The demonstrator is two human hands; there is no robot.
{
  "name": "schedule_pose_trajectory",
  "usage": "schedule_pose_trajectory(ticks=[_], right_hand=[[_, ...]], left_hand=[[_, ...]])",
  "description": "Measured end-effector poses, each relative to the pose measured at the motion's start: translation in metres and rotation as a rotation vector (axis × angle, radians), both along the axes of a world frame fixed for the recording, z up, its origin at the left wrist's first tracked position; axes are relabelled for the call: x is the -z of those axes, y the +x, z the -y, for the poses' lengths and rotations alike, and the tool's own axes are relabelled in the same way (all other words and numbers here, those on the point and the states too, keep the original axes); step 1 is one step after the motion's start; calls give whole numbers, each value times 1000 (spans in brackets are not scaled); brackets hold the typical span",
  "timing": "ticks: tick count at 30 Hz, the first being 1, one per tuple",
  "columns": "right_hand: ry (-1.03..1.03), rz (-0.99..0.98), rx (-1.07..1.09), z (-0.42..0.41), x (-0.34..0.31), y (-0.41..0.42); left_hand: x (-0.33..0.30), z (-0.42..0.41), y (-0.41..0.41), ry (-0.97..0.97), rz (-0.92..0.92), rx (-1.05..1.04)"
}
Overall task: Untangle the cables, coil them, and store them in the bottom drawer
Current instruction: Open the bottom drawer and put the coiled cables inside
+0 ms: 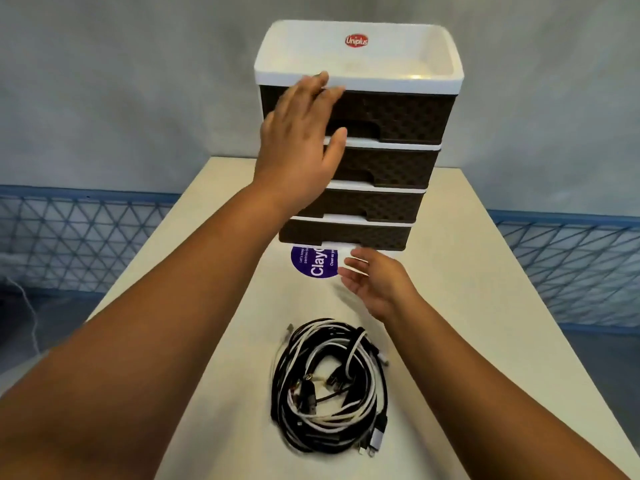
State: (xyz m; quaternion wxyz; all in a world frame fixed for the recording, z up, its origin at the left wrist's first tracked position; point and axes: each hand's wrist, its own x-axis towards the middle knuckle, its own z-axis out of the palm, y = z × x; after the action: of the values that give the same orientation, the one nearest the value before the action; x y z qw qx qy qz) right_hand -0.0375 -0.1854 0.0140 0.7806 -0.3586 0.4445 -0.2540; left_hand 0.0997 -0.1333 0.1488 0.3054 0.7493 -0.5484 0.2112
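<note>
A tangled bundle of black and white cables [329,386] lies on the cream table, close to me. Behind it stands a drawer tower [391,140] with a white top tray and several dark brown woven-look drawers. The bottom drawer [349,233] looks shut. My left hand [301,133] is raised with fingers spread in front of the tower's upper left side, fingertips at the top tray's rim. My right hand [372,278] is open, palm turned left, just in front of the bottom drawer and holding nothing.
A round purple sticker [313,263] lies on the table [485,306] in front of the tower. Blue mesh fencing [76,237] runs along both sides behind the table. A grey wall stands at the back.
</note>
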Motion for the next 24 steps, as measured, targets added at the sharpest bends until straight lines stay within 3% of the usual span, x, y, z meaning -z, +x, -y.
schedule_pose_trajectory(ticks=[4, 8, 11, 16, 24], right_hand=[[267, 165, 91, 27, 11, 30], [357, 277, 176, 43, 9, 49], [420, 333, 216, 49, 10, 57], [437, 390, 220, 41, 17, 55], [393, 330, 204, 27, 17, 45]], left_hand=[[-24, 38, 10, 103, 182, -92], [-24, 56, 21, 151, 215, -127], [-18, 60, 25, 60, 204, -90], [-22, 67, 25, -115, 167, -72], [-26, 72, 27, -135, 142, -83]])
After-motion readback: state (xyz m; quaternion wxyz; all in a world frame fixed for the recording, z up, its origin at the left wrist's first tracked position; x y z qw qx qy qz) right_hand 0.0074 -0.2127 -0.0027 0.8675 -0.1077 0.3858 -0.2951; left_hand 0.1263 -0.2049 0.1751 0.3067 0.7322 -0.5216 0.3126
